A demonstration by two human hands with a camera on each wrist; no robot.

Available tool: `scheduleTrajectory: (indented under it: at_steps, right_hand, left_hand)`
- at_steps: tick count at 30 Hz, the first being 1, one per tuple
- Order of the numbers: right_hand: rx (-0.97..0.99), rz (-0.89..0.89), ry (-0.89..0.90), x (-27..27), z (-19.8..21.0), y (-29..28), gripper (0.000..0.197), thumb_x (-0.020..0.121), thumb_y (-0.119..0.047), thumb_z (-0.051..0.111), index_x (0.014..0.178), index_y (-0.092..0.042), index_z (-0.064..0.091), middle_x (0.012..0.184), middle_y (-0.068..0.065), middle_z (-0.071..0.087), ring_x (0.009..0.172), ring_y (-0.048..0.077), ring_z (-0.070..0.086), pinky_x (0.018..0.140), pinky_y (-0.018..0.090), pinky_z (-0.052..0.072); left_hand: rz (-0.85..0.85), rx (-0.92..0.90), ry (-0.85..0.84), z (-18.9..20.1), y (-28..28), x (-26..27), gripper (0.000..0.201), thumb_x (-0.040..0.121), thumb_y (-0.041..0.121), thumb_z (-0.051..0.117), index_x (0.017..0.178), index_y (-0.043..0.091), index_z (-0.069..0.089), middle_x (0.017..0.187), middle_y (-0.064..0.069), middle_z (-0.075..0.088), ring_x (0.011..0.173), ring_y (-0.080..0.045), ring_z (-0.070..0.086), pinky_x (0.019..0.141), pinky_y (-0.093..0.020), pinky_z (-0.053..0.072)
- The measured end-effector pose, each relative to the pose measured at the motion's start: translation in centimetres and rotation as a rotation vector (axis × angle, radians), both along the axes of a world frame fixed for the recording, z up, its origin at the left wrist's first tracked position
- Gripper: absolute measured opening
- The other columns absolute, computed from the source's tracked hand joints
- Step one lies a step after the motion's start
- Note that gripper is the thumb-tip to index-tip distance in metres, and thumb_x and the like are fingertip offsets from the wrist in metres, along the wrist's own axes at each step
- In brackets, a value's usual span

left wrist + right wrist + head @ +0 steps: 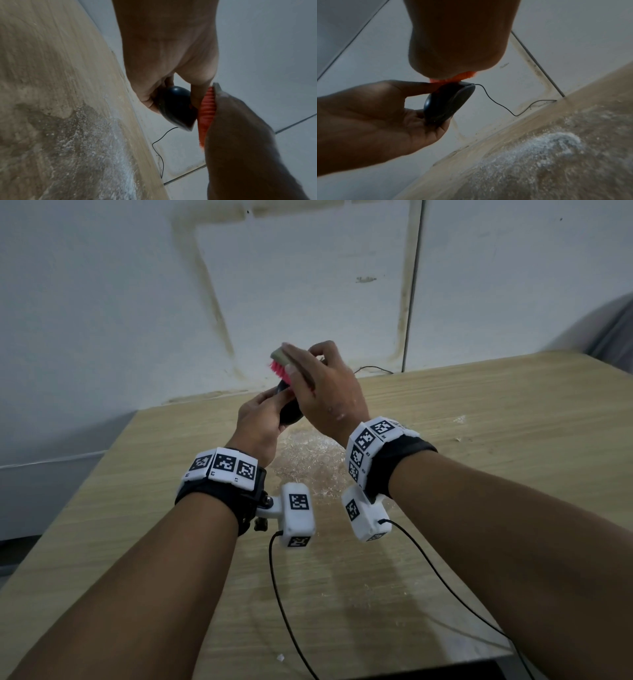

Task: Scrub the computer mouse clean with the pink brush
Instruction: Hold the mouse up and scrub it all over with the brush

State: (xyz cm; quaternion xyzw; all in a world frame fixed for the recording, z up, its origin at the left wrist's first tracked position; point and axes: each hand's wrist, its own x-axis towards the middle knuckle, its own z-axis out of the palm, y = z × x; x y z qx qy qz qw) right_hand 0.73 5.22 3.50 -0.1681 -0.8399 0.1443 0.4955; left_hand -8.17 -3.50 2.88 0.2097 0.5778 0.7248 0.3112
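Observation:
A black wired computer mouse [289, 410] [176, 106] [447, 101] is held up above the wooden table [479, 474], near its far edge. My left hand [262, 419] [385, 112] grips the mouse between thumb and fingers. My right hand [322, 385] [240, 135] grips the pink brush [281, 368], whose bristles [205, 112] [453, 78] press against the mouse's top. The brush's back is mostly hidden by my right hand.
A patch of white foam and wet residue [308, 460] [539, 148] spreads over the table below the hands. The mouse's thin black cord [496, 105] [373, 368] trails to the table's far edge by the stained white wall [308, 285]. Black wrist camera cables [284, 604] hang near the front edge.

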Motion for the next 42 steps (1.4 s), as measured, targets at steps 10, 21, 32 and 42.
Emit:
scheduleTrajectory:
  at_steps: [10,21,32,42]
  right_hand:
    - [-0.227,-0.035,0.074,0.5,-0.1,0.6,0.041,0.105,-0.035,0.049,0.143,-0.021,0.053,0.125,0.012,0.051,0.09,0.02,0.063,0.071,0.026,0.052]
    - [-0.386,-0.083,0.007,0.6,-1.1,1.5,0.042,0.107,-0.034,0.043,0.149,-0.025,0.043,0.13,0.012,0.042,0.091,0.02,0.059,0.079,0.032,0.055]
    - [-0.08,-0.053,-0.009,0.1,-0.7,0.3,0.037,0.096,-0.038,0.058,0.129,-0.023,0.065,0.114,0.007,0.059,0.082,0.023,0.066,0.067,0.04,0.06]
    - [-0.11,-0.018,0.027,-0.3,0.3,-0.3,0.038,0.101,-0.036,0.054,0.135,-0.02,0.06,0.117,0.011,0.057,0.082,0.025,0.067,0.068,0.036,0.059]
  left_hand:
    - [0.018,0.022,-0.177,0.0,-0.4,-0.7,0.03,0.09,0.018,0.069,0.113,0.0,0.063,0.118,-0.018,0.069,0.109,-0.03,0.067,0.086,-0.038,0.059]
    - [-0.079,0.022,-0.297,0.3,-0.1,0.7,0.035,0.1,0.016,0.05,0.133,0.002,0.053,0.125,-0.019,0.063,0.097,-0.028,0.065,0.088,-0.037,0.053]
    - [-0.136,-0.006,-0.045,-0.5,0.2,0.2,0.035,0.099,0.013,0.054,0.133,0.008,0.058,0.126,-0.015,0.067,0.115,-0.028,0.064,0.102,-0.04,0.051]
    - [-0.081,0.033,-0.062,-0.3,-0.2,-0.7,0.035,0.099,0.007,0.054,0.133,0.006,0.057,0.124,-0.017,0.067,0.114,-0.029,0.066,0.099,-0.04,0.053]
